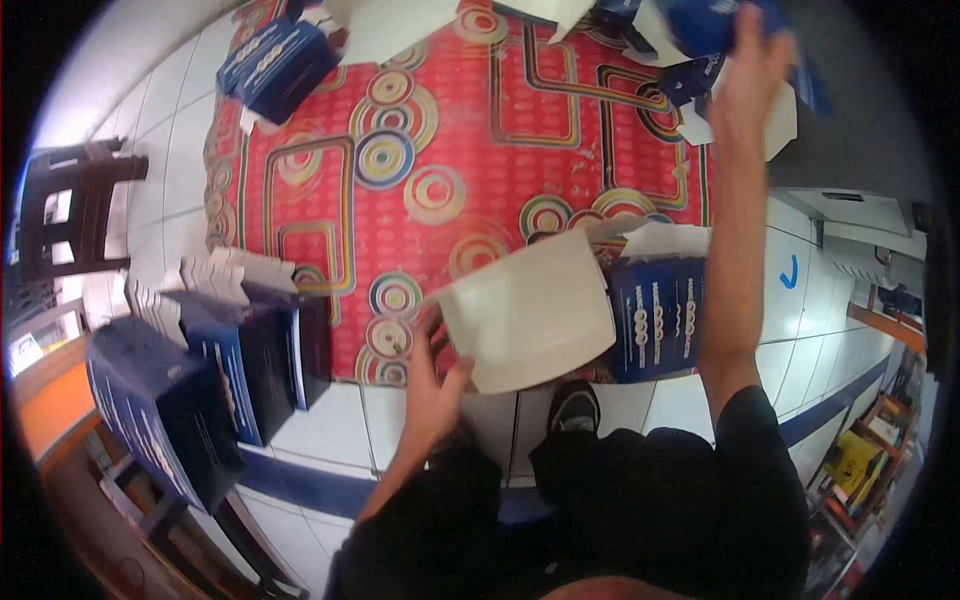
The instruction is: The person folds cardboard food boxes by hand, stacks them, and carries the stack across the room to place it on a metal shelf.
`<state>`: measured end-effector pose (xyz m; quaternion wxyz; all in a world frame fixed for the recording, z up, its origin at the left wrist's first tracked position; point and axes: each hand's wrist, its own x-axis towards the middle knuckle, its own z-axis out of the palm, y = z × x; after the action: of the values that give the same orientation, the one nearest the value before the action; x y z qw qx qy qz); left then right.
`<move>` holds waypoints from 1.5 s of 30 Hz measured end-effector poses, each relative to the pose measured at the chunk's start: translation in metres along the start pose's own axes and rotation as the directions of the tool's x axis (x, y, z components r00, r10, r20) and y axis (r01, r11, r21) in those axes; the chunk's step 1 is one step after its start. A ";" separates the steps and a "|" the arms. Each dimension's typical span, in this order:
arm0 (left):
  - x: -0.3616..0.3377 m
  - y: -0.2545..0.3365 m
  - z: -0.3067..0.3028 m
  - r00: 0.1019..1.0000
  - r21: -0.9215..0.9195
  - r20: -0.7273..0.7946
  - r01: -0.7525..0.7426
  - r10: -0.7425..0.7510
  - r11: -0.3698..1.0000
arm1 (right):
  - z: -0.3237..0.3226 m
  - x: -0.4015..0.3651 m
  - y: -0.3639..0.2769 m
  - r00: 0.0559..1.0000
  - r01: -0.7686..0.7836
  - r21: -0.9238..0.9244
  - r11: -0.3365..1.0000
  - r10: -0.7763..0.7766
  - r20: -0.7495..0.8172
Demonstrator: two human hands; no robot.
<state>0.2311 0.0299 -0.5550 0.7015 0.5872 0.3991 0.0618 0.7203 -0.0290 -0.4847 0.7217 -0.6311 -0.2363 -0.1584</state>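
Observation:
My left hand grips the lower left edge of a white-surfaced cardboard piece, its thumb on the near face and its fingers behind the edge. The piece stands tilted in front of my legs and looks folded at the edges. At the upper right my outstretched right hand has its fingers closed on a blue cardboard piece, which is blurred by motion. Just right of the white piece, several dark blue cartons with white lettering stand packed in a row.
A red patterned mat covers the tiled floor. Tall blue cartons stand at the left, and more blue cartons lie at the far left of the mat. Dark wooden furniture is at the left edge, a shelf at the right.

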 end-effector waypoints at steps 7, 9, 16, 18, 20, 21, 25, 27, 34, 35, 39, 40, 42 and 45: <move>-0.007 -0.001 0.008 0.989 0.053 -0.044 -0.139 0.141 0.989 | -0.059 -0.119 -0.235 0.961 0.197 -0.808 0.556 0.054 0.272; -0.008 -0.002 0.008 0.989 0.045 -0.065 -0.133 0.136 0.990 | -0.067 -0.137 -0.241 0.938 0.064 -0.731 0.679 0.210 0.277; -0.001 -0.018 0.006 0.972 0.058 -0.045 -0.227 0.230 0.972 | -0.087 -0.156 -0.221 0.737 -0.471 -0.456 0.755 0.621 0.267; -0.003 -0.013 0.007 0.966 0.038 -0.061 -0.247 0.249 0.968 | -0.083 -0.170 -0.243 0.762 -0.383 -0.516 0.766 0.578 0.292; -0.005 -0.009 0.009 0.950 0.023 -0.056 -0.306 0.307 0.952 | -0.069 -0.189 -0.269 0.749 -0.335 -0.560 0.758 0.575 0.330; -0.008 -0.008 0.009 0.941 0.019 -0.057 -0.333 0.334 0.943 | -0.062 -0.196 -0.275 0.686 -0.250 -0.632 0.734 0.594 0.419; -0.013 -0.001 0.014 0.907 0.043 -0.028 -0.418 0.419 0.907 | -0.024 -0.234 -0.250 0.495 -0.099 -0.636 0.766 0.592 0.636; -0.015 -0.001 0.015 0.906 0.029 -0.032 -0.422 0.423 0.906 | -0.011 -0.256 -0.228 0.411 -0.114 -0.587 0.802 0.576 0.707; -0.012 -0.004 0.009 0.855 0.179 -0.010 -0.508 0.518 0.842 | -0.016 -0.246 -0.239 0.461 -0.121 -0.542 0.832 0.531 0.711; -0.015 -0.001 0.010 0.863 0.197 -0.031 -0.490 0.505 0.849 | -0.023 -0.232 -0.251 0.476 -0.119 -0.642 0.757 0.611 0.632; -0.013 0.000 0.006 0.874 0.263 0.031 -0.475 0.485 0.840 | -0.056 -0.219 -0.213 0.720 0.157 -0.803 0.574 0.491 0.491; -0.013 -0.001 0.007 0.873 0.260 0.030 -0.478 0.487 0.839 | -0.062 -0.219 -0.201 0.722 0.145 -0.821 0.552 0.509 0.470; -0.012 -0.004 0.007 0.884 0.222 0.021 -0.460 0.467 0.860 | -0.068 -0.218 -0.186 0.624 0.026 -0.797 0.603 0.614 0.485; -0.014 -0.006 0.011 0.923 0.109 -0.015 -0.382 0.386 0.918 | -0.074 -0.222 -0.175 0.634 0.023 -0.705 0.708 0.535 0.558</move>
<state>0.2268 0.0117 -0.5538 0.6371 0.6884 0.2914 0.1878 0.4527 -0.1442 -0.4658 0.3108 -0.8778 -0.3330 0.1482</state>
